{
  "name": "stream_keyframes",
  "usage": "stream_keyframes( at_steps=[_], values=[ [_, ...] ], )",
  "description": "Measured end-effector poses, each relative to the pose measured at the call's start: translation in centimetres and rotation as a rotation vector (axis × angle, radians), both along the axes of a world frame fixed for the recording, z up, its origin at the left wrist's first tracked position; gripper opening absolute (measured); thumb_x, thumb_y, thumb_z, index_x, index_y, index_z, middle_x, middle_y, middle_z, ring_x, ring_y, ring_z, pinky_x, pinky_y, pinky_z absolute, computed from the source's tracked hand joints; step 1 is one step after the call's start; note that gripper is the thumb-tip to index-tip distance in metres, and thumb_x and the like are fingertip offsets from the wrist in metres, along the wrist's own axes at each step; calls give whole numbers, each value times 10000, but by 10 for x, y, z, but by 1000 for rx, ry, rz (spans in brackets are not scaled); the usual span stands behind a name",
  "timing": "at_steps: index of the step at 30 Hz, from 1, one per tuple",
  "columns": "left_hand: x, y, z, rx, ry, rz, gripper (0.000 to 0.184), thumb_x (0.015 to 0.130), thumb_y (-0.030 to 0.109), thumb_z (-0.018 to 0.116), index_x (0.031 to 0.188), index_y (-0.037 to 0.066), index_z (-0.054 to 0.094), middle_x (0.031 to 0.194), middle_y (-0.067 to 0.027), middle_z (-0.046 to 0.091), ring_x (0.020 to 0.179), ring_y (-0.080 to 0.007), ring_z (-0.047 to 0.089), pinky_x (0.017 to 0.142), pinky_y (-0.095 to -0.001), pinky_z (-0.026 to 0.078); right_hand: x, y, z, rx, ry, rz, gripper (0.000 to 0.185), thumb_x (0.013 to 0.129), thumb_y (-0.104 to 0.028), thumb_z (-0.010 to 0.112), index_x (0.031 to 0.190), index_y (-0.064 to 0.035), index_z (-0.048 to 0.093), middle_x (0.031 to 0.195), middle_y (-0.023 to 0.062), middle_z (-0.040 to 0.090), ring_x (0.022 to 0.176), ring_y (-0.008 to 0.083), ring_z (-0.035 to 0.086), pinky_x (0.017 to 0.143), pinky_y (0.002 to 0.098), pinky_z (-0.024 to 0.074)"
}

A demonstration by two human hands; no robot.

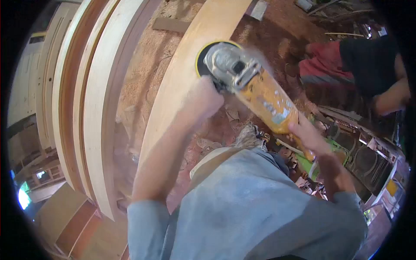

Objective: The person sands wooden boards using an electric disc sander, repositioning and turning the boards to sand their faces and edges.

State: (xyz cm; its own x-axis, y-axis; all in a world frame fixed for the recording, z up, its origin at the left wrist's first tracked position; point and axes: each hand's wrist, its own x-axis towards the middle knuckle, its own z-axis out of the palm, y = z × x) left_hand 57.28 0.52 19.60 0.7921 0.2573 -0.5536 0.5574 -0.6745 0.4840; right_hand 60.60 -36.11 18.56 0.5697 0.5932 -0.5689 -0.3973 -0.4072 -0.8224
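A worn orange angle grinder point(271, 102) with a grey metal head lies across the middle of the view. Its round, yellow-edged disc point(200, 60) is against a long pale wooden board point(173, 86), or just over it; I cannot tell which. My left hand point(203, 97) is closed beside the grinder's head; the part it grips is hidden under the fingers. Around the rear end of the body, my right hand point(310, 132) is wrapped.
Several long pale wooden beams point(102, 86) stand at the left. Sawdust point(143, 73) covers the ground, where a wood block point(171, 24) lies. At the right is another person in a dark top and red shorts point(325, 63). Below them lies clutter with a green item point(336, 149).
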Motion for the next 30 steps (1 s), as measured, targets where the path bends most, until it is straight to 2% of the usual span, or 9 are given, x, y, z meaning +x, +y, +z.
stream_keyframes(
  at_steps=[5,12,13,14,15,16,23,28,30],
  values=[
    [105,22,-20,175,-93,-203,341,840,220,718,1087,-14,740,1028,-242,749,997,-410,725,840,-482,581,57,28,16,-73,112,-118,614,1037,-484,595,1467,-62,475,1082,33,649,770,82,572,670,265,510],
    [174,37,-31,207,-590,-519,338,934,284,624,1163,54,716,1082,-226,751,1008,-410,723,831,-493,569,106,47,1,-228,-52,-42,582,1010,-587,586,1200,-52,714,956,36,704,759,129,633,658,310,552],
    [181,37,-38,132,-1130,-711,320,929,241,617,1165,49,715,954,-220,753,839,-340,741,715,-462,575,100,47,4,-210,-120,-15,636,996,-619,588,1226,-39,712,974,46,714,769,157,641,710,337,562],
    [177,47,-49,243,-334,-492,308,920,190,610,1177,54,713,826,-163,718,703,-248,690,615,-420,550,95,51,13,-275,-110,29,658,975,-650,598,1196,-41,713,948,39,699,753,147,634,692,333,555],
    [165,52,-46,90,-224,-391,332,918,190,639,1204,31,695,1021,-239,742,969,-419,705,863,-485,555,77,54,17,-139,-61,-62,667,968,-657,600,1201,-39,688,901,38,675,717,147,621,644,334,538],
    [149,60,-48,42,-163,-293,304,887,210,690,1117,14,721,889,-194,748,806,-360,722,726,-468,556,64,57,12,-131,-58,-61,666,974,-651,595,1219,-37,668,879,39,661,702,147,614,626,334,529],
    [38,76,-64,24,-176,-283,174,781,66,739,943,2,739,686,-74,683,540,-173,639,492,-363,516,-21,66,-4,-114,1,5,681,976,-643,601,1284,-35,615,900,75,653,718,163,611,622,341,522],
    [-88,70,-59,-70,-122,-117,174,776,99,767,911,-6,734,661,-60,642,532,-164,607,483,-372,465,-103,61,-47,15,-42,149,821,955,-654,636,1409,19,515,1180,175,679,1088,269,620,972,395,503],
    [-138,57,-31,-204,-251,-139,259,771,101,747,991,-35,736,779,-101,718,725,-211,693,658,-405,530,-139,66,-32,-81,-224,83,651,983,-572,644,1341,-31,597,1001,85,668,869,168,628,710,362,524]
  ],
)
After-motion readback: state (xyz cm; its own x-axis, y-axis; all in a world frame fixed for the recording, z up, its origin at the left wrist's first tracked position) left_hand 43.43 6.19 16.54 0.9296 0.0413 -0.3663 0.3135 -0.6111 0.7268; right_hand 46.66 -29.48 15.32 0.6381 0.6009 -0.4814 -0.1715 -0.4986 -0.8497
